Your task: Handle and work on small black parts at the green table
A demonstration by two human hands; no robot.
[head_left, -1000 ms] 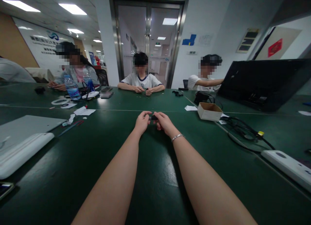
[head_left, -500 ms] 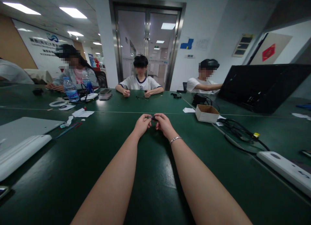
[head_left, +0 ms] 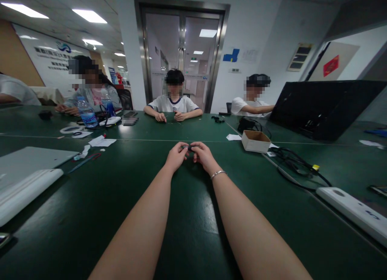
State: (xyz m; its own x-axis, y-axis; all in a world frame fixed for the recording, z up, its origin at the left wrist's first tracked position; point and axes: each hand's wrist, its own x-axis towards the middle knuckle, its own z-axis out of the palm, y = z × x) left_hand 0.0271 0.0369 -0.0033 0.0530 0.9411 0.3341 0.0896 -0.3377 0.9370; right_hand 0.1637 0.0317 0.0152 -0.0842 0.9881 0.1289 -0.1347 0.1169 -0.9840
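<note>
A small dark piece (head_left: 189,147) spans the fingertips of both my hands, just above the green table (head_left: 193,215). My left hand (head_left: 176,157) pinches its left end between thumb and fingers. On the other end, my right hand (head_left: 204,155) has a similar pinch, its remaining fingers curled beneath. The fingers cover much of the piece, and it is too small to tell its kind. A silver bracelet (head_left: 218,174) circles my right wrist.
An open small box (head_left: 255,142) stands right of my hands, near black cables (head_left: 290,161) and a white power strip (head_left: 347,209). A black monitor (head_left: 326,108) is behind. Left lie a grey laptop-like slab (head_left: 33,161) and paper scraps (head_left: 102,141). A person (head_left: 173,104) sits opposite.
My fingertips have drawn slightly closer together around the dark piece. The hands of the person opposite have shifted, and my view has moved a little.
</note>
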